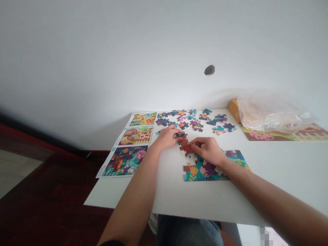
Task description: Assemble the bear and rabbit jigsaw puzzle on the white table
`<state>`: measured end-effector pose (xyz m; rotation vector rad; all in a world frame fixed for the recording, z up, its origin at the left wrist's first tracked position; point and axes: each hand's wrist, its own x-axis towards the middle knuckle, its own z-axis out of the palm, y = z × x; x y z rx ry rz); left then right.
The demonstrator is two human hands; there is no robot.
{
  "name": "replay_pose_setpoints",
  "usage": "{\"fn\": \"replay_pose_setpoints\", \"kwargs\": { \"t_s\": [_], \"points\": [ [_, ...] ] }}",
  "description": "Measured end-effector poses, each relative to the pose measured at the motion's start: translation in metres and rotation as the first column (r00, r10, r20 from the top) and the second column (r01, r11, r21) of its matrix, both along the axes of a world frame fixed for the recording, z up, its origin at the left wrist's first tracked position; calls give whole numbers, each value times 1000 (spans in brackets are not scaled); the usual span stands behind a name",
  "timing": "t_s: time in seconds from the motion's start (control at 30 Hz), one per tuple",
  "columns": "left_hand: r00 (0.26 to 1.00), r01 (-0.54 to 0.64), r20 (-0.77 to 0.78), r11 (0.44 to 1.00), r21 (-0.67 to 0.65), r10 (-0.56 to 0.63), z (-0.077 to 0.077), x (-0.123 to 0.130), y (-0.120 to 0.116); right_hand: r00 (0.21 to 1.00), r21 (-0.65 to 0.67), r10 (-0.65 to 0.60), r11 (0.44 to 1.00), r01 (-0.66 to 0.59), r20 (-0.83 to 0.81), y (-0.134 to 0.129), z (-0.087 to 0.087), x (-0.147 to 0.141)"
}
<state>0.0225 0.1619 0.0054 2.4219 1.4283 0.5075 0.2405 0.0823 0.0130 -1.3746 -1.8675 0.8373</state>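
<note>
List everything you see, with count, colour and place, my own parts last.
Loose jigsaw pieces: many, exact count unclear, multicoloured, table's back
Joined jigsaw cluster: 1, brown and dark blue, between the hands
Partly assembled jigsaw: 1, multicoloured, under the right forearm
Picture sheet: 1, three multicoloured scenes, table's left
Pig picture: 1, pink, brown, green, right, partly under bag
Plastic bag: 1, clear, back right
Box: 1, orange, bag's left end
Table: 1, white, centre
Wall: 1, white, behind
Hole: 1, grey, in wall
Floor: 1, dark red, lower left
Jeans: blue, below table edge
Left hand: 1, bare, cluster's upper end
Right hand: 1, bare, cluster's right side
</note>
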Motion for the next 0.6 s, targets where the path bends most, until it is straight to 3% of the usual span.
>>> {"fn": "replay_pose_setpoints", "kwargs": {
  "t_s": [0.37,0.47,0.6],
  "points": [
    [1000,-9,-9,1000,7,9,-2,-1,2,999,-74,-22,997,26,50,8,5,19],
    [1000,-15,-8,1000,-3,15,0,0,1,989,53,61,996,-69,135,8,5,20],
    [1000,-14,-5,1000,-1,14,-1,0,1,938,276,109,939,-206,329,8,3,21]
  ]
}}
